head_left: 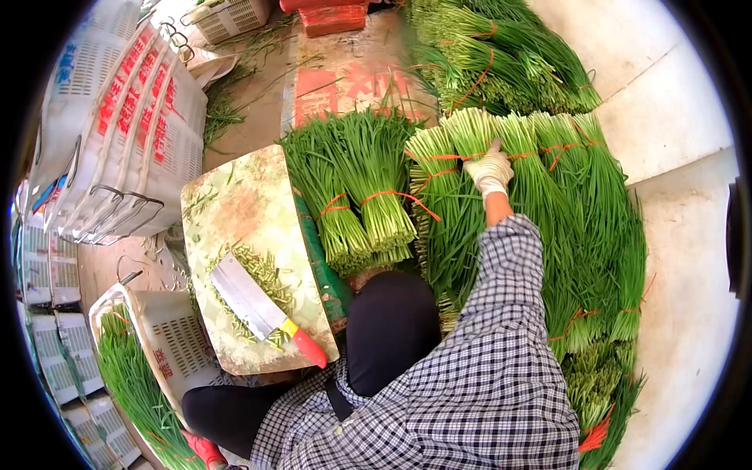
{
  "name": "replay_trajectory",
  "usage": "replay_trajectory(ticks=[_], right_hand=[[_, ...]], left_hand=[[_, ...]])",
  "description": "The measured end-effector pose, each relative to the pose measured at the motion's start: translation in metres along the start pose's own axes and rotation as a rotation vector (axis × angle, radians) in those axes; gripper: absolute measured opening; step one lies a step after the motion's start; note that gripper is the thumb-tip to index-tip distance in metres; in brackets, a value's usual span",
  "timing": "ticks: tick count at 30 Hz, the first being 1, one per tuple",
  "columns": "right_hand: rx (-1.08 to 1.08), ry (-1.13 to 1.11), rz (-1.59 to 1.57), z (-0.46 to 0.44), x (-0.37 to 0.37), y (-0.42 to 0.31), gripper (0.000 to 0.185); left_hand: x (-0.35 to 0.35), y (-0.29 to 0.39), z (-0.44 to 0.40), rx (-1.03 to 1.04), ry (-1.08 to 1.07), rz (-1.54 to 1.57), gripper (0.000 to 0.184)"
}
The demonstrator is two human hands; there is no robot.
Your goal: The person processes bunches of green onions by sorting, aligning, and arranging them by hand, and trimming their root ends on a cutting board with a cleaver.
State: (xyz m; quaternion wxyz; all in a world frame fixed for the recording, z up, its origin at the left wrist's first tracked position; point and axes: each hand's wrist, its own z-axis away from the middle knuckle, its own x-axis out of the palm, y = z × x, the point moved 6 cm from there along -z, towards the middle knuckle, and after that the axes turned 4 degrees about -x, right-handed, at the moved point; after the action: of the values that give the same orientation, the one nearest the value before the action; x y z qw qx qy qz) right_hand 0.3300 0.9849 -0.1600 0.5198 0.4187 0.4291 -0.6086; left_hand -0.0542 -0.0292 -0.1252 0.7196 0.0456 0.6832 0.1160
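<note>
My right hand [491,169], in a white glove, reaches forward with its fingers closed at the orange tie of a bundle of garlic chives [471,130]. This bundle lies in a row of tied bundles, pale cut ends facing away from me. At the lower left my left hand [205,450], in a red glove, is beside a white crate [171,345] that holds long chives [137,384]. Its fingers are mostly hidden. A cleaver [249,296] with a red and yellow handle rests on a worn cutting board [258,184], among chopped stem ends [276,276].
Two tied chive bundles [384,168] lie right of the board. More bundles [509,55] are piled at the back right, near a pale wall [681,227]. White crates [133,117] with metal handles stack at the left. A red block-shaped thing [333,17] sits at the back.
</note>
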Motion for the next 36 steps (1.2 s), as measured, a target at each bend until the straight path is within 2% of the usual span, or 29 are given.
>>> replay_trajectory(ticks=[2, 3, 5, 7, 9, 11, 13, 16, 18, 19, 20, 21, 22, 23, 24, 25, 26, 27, 28, 29, 30, 32, 34, 36], right_hand=[[-0.099, 0.081, -0.199, 0.011, -0.012, 0.013, 0.109], [-0.182, 0.112, -0.353, 0.018, -0.014, 0.023, 0.108], [-0.347, 0.132, -0.655, 0.059, -0.036, 0.035, 0.108], [-0.486, 0.147, -0.735, 0.101, -0.054, 0.051, 0.113], [-0.638, 0.198, -0.776, 0.142, -0.071, 0.061, 0.115], [-0.765, 0.217, -0.824, 0.190, -0.092, 0.057, 0.115], [-0.847, 0.257, -0.809, 0.231, -0.112, 0.048, 0.114], [-1.034, 0.362, -0.817, 0.299, -0.151, 0.009, 0.105], [-1.276, 0.544, -0.475, 0.357, -0.176, -0.025, 0.103], [-1.342, 0.637, -0.372, 0.393, -0.193, -0.048, 0.099], [-1.384, 0.631, -0.389, 0.421, -0.201, -0.070, 0.099], [-1.527, 0.700, -0.369, 0.455, -0.206, -0.091, 0.099], [-1.640, 0.706, -0.380, 0.489, -0.208, -0.110, 0.095], [-1.753, 0.709, -0.387, 0.521, -0.208, -0.128, 0.092], [-1.828, 0.657, -0.425, 0.547, -0.204, -0.145, 0.087], [-1.911, 0.594, -0.550, 0.564, -0.200, -0.163, 0.094], [-1.932, 0.609, -0.543, 0.576, -0.196, -0.165, 0.102], [-1.935, 0.586, -0.510, 0.577, -0.188, -0.173, 0.106], [-1.939, 0.563, -0.484, 0.575, -0.179, -0.182, 0.110], [-1.903, 0.546, -0.420, 0.567, -0.166, -0.187, 0.109], [-1.873, 0.528, -0.355, 0.553, -0.152, -0.192, 0.109], [-1.592, 0.420, -0.061, 0.506, -0.111, -0.202, 0.105], [-1.368, 0.388, -0.003, 0.461, -0.071, -0.190, 0.098], [-1.287, 0.059, -0.020, 0.448, -0.027, -0.182, 0.080]], left_hand=[[-0.010, 0.013, 0.002, 0.057, 0.124, -0.078, 0.082], [-0.012, 0.028, 0.001, 0.053, 0.120, -0.067, 0.082], [-0.029, 0.071, -0.002, 0.015, 0.303, -0.399, 0.077], [-0.048, 0.115, -0.001, 0.174, 0.499, -0.144, 0.072], [-0.066, 0.179, 0.012, 0.317, 0.567, 0.099, 0.068], [-0.075, 0.250, 0.028, 0.436, 0.453, 0.295, 0.065], [-0.060, 0.313, 0.041, 0.441, 0.066, 0.725, 0.070], [-0.050, 0.421, 0.113, 0.778, -0.251, 0.781, 0.093], [-0.063, 0.474, 0.167, 1.025, -0.492, 0.900, 0.109], [-0.062, 0.490, 0.189, 1.045, -0.651, 1.097, 0.116], [-0.073, 0.503, 0.204, 1.131, -0.574, 1.022, 0.120], [-0.069, 0.508, 0.209, 1.192, -0.614, 1.081, 0.115], [-0.085, 0.511, 0.217, 1.179, -0.590, 1.286, 0.093], [-0.072, 0.500, 0.207, 1.165, -0.015, 1.131, 0.078], [-0.077, 0.488, 0.195, 0.995, -0.102, 1.310, 0.071], [-0.089, 0.476, 0.182, 0.742, -0.338, 1.656, 0.064], [-0.102, 0.464, 0.170, 0.535, -0.439, 1.930, 0.059], [-0.120, 0.452, 0.160, 0.429, -0.467, 2.111, 0.054], [-0.137, 0.437, 0.148, 0.407, -0.394, 2.155, 0.057], [-0.155, 0.427, 0.143, 0.454, -0.458, 2.198, 0.056], [-0.160, 0.409, 0.130, 0.457, -0.433, 2.187, 0.056], [-0.160, 0.348, 0.097, 0.273, -0.125, 2.225, 0.057], [-0.154, 0.306, 0.085, 0.266, -0.057, 2.256, 0.060], [-0.143, 0.270, 0.092, 0.169, 0.095, 2.232, 0.059]])
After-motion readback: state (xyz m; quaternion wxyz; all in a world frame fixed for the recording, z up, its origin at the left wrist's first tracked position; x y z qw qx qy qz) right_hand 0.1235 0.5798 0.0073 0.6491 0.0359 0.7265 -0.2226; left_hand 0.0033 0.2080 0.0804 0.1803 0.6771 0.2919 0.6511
